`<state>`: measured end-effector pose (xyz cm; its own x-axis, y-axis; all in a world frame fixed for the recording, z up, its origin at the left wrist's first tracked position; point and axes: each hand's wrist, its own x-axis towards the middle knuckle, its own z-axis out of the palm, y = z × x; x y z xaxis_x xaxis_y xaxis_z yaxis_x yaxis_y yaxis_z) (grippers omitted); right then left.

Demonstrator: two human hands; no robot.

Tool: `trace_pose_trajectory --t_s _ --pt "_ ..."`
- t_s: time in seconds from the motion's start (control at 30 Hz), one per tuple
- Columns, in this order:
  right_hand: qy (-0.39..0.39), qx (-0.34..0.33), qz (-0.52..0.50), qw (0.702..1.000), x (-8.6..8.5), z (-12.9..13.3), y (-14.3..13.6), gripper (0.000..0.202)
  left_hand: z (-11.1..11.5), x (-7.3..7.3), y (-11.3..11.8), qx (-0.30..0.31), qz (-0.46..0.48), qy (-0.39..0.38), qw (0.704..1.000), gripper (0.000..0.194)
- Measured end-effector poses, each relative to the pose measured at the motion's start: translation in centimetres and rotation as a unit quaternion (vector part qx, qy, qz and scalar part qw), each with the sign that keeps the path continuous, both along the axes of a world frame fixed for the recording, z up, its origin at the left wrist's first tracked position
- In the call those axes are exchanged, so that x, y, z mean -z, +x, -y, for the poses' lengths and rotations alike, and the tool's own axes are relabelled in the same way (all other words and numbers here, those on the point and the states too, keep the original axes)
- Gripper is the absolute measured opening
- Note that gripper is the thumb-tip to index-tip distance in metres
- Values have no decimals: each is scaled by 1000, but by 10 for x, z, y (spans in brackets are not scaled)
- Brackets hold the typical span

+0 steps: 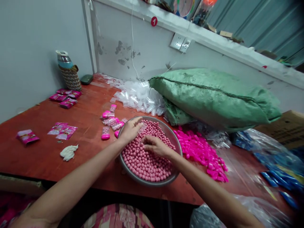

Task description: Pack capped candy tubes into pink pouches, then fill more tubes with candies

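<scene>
A metal bowl [152, 183] full of pink beads [147, 166] stands near the table's front edge. Over its upper left part, my left hand [131, 129] holds a small clear container [142, 127], its fingers curled around it. My right hand [154, 145] reaches into the beads near the middle, fingers bent and pressed together; whatever they hold is too small to make out. Left of the bowl lie bead-filled containers [110, 121] with pink caps. Bright pink caps [201, 152] are heaped to the right, and clear empty containers [142, 96] are piled behind.
A large green sack [213, 95] lies behind the bowl on the right, near a cardboard box [285, 128]. Pink packets [28, 136], a crumpled white tissue [68, 152] and a bottle in a woven holder [69, 74] are on the left. Blue packets [277, 177] lie at the right.
</scene>
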<state>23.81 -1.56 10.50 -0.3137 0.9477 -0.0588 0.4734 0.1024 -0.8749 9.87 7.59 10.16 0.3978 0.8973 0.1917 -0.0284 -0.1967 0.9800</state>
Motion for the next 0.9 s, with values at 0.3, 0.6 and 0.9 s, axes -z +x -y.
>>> trace_pose_trajectory --t_s 0.3,0.6,0.9 --pt "-43 148 -323 934 -10 16 7 29 38 -10 -24 72 77 -88 991 41" --pt "139 162 -104 971 -25 25 7 39 56 -18 -16 142 -41 65 987 26" --pt "230 46 69 970 -41 34 22 27 51 -19 -17 222 -73 69 970 34"
